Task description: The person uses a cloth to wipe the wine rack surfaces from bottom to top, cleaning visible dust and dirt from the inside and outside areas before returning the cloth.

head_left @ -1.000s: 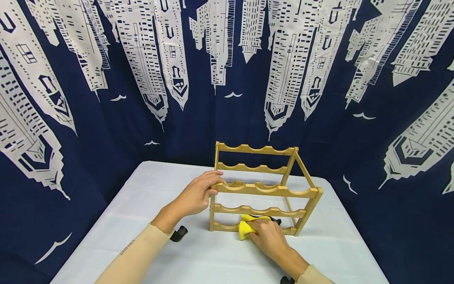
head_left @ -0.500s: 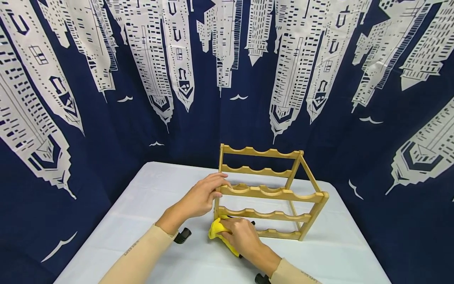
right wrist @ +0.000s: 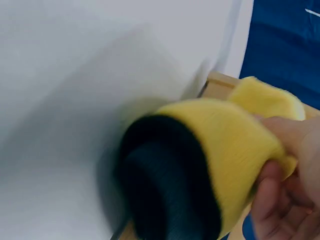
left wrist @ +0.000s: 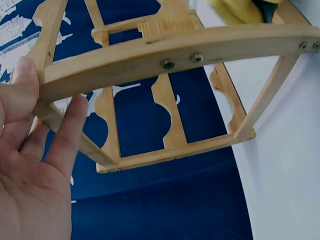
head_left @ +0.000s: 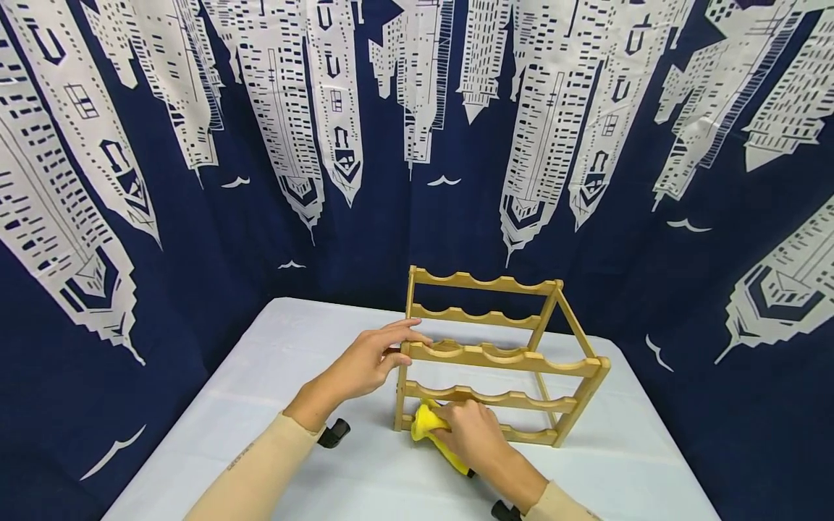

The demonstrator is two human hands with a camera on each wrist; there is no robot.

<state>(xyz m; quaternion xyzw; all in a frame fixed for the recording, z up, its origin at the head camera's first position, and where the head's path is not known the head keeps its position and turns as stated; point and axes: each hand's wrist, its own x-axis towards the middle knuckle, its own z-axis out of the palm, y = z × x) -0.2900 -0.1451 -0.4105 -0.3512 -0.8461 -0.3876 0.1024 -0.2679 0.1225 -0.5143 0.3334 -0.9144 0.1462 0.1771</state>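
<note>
A light wooden wine rack (head_left: 502,359) with scalloped rails stands upright on the table. My left hand (head_left: 368,365) holds its near left top corner, with the thumb and fingers on either side of the wood in the left wrist view. Low at the rack's front, my right hand (head_left: 478,438) grips a bunched yellow cloth (head_left: 426,421) against the bottom rail, towards the left end. In the right wrist view the cloth (right wrist: 235,145) shows a black section folded over on its near side. The hand and cloth hide part of the bottom rail.
A white cover drapes the table (head_left: 274,405). Behind it hangs a dark blue curtain (head_left: 365,246) printed with upside-down white buildings. Black wrist straps (head_left: 335,434) show beneath the forearms.
My right hand has swept the cloth left along the rack's bottom rail to the left post, then slightly back right. The left hand has kept its hold on the corner.
</note>
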